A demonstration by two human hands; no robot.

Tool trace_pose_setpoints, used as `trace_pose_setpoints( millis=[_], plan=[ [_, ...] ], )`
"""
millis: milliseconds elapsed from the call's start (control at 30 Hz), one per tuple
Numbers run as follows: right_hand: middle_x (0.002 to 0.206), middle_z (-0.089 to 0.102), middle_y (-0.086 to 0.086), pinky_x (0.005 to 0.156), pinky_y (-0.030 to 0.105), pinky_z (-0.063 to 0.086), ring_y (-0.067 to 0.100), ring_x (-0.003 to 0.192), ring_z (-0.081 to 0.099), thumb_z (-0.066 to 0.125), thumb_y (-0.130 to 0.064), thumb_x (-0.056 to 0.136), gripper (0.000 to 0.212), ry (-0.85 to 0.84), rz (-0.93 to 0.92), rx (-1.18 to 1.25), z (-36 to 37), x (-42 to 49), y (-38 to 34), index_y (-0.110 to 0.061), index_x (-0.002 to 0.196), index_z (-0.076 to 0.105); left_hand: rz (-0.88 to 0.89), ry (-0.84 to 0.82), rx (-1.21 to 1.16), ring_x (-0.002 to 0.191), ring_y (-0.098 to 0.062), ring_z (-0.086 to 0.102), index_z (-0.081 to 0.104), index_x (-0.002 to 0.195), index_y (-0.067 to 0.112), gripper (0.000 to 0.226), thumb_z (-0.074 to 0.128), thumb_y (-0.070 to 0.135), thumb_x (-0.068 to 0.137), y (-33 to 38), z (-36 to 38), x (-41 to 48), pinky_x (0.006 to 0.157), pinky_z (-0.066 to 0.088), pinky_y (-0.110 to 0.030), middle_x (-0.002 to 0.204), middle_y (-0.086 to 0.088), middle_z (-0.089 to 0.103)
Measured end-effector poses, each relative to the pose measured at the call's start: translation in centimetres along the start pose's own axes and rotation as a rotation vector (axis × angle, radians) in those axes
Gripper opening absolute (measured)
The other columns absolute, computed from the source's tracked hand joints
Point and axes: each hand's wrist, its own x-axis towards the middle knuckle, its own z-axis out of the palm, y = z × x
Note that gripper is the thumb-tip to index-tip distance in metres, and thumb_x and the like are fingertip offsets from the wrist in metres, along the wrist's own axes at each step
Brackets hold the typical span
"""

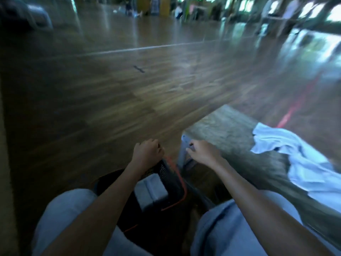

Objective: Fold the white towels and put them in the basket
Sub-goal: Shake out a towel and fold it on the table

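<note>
You're between towels: your left hand [147,151] grips the basket [166,170] rim, one folded towel [150,189] inside; your right hand [202,153] curls at the worktop [227,130] corner, on what I cannot tell. Next, reach the unfolded towels [295,157] heaped on the worktop

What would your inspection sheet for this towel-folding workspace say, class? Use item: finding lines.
Surface: wooden table, right of the knees.
Job's things: unfolded white towels heaped on table; folded towel inside black basket between the knees.
Clutter: nothing seen.
Hands: left hand grips basket's far rim; right hand at table corner, grip blurred.
Cables: nothing seen.
Surroundings: wooden floor; blurred figures far off.
</note>
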Motion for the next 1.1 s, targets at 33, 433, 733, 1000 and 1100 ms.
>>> trace_pose_setpoints(
  millis=[33,433,733,1000,1100],
  plan=[
    [0.094,0.066,0.008,0.071,0.034,0.045,0.029,0.096,0.063,0.047,-0.04,0.094,0.036,0.027,0.025,0.007,-1.4,-1.4,1.0,-0.013,0.114,0.058,0.035,-0.001,-0.004,0.099,-0.028,0.059,0.058,0.098,0.014,0.033,0.04,0.041,0.094,1.7,-0.8,0.1,0.081,0.039,-0.036,0.106,-0.006,0.062],
    [0.116,0.064,-0.001,0.082,0.033,0.044,0.023,0.11,0.059,0.047,-0.048,0.09,0.032,0.193,0.469,0.013,-5.6,-19.0,17.4,-0.028,0.113,0.056,0.526,-0.245,-0.071,0.105,-0.027,0.059,0.058,0.112,0.023,0.035,0.038,0.046,0.095,23.8,-0.3,-2.4,0.085,0.047,-0.038,0.109,-0.006,0.063],
    [0.109,0.066,-0.004,0.084,0.038,0.052,0.017,0.101,0.061,0.048,-0.044,0.092,0.026,0.213,0.688,0.137,-3.4,-28.6,25.9,-0.024,0.106,0.058,0.76,-0.386,-0.059,0.09,-0.021,0.062,0.062,0.106,0.023,0.033,0.04,0.045,0.095,34.9,4.0,-3.8,0.069,0.046,-0.031,0.092,0.001,0.064],
    [0.109,0.067,-0.007,0.093,0.035,0.044,0.016,0.106,0.06,0.051,-0.04,0.091,0.022,0.247,0.705,0.11,-1.0,-26.8,29.9,-0.027,0.106,0.061,0.806,-0.271,-0.118,0.09,-0.019,0.062,0.068,0.098,0.022,0.028,0.044,0.036,0.093,38.4,9.2,-0.8,0.071,0.043,-0.028,0.094,0.003,0.067],
    [0.11,0.065,-0.006,0.095,0.037,0.035,0.018,0.112,0.053,0.048,-0.037,0.092,0.022,0.262,0.635,0.052,-1.1,-23.9,31.2,-0.026,0.107,0.06,0.716,-0.272,-0.173,0.093,-0.021,0.061,0.068,0.097,0.023,0.024,0.046,0.034,0.092,39.1,11.1,1.3,0.078,0.044,-0.032,0.099,0.002,0.068]
  ],
)
